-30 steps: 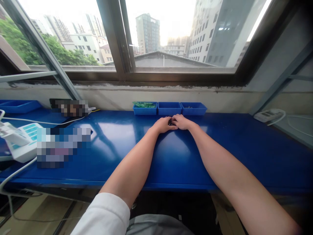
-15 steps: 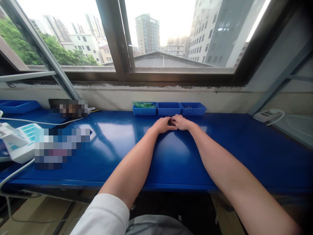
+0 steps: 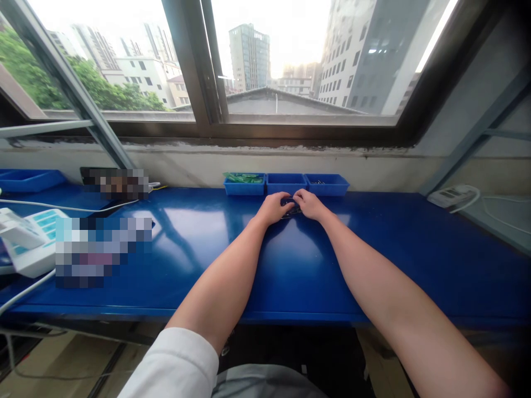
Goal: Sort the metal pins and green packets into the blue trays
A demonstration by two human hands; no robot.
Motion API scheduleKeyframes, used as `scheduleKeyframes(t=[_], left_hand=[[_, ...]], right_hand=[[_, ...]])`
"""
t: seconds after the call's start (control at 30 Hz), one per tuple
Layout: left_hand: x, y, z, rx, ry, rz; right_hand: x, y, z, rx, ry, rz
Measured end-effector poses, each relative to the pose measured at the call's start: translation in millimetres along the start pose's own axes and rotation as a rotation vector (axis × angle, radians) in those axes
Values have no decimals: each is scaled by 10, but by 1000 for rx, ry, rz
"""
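On the blue table, just in front of the bins, lies a loose cluster of small dark, thin pieces (image 3: 292, 210), too small to name. My left hand (image 3: 272, 207) curves around its left side, thumb apart from the fingers, with nothing visible gripped. My right hand (image 3: 310, 205) is at the right side, its bent fingers apart and pointing down at the pieces. Parts of the cluster are hidden by both hands. Behind them stand three joined blue bins: the left bin (image 3: 244, 189) with green items (image 3: 244, 178), the middle bin (image 3: 286, 189), and the right bin (image 3: 327, 189) with small dark pieces.
The blue tabletop (image 3: 199, 276) stretches to both sides under a window (image 3: 290, 119). A white device with light-blue panels (image 3: 39, 237) and a blurred-out item (image 3: 103, 254) lie at left. A power strip (image 3: 450, 194) with a white cable is at far right.
My hands have drawn slightly apart and their fingers have loosened. More of the small dark pieces now show spread on the table between them.
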State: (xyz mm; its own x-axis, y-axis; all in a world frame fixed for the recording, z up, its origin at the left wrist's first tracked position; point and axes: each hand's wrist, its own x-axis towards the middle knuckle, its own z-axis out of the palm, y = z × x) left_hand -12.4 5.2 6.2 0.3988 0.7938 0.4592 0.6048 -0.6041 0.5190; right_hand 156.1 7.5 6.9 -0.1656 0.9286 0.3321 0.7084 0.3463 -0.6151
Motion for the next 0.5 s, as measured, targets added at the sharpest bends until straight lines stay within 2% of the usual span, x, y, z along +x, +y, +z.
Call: scheduleKeyframes(t=[0.17,0.3,0.37,0.5], left_hand=[[19,9,10,47,79,-5],[28,10,10,58,151,-52],[30,12,8,55,159,-72],[36,14,14,52,151,-71]], right_hand=[[41,30,20,92,52,-44],[52,23,10,390,118,-63],[40,4,-8,514,141,-40],[12,-43,-53,615,150,32]])
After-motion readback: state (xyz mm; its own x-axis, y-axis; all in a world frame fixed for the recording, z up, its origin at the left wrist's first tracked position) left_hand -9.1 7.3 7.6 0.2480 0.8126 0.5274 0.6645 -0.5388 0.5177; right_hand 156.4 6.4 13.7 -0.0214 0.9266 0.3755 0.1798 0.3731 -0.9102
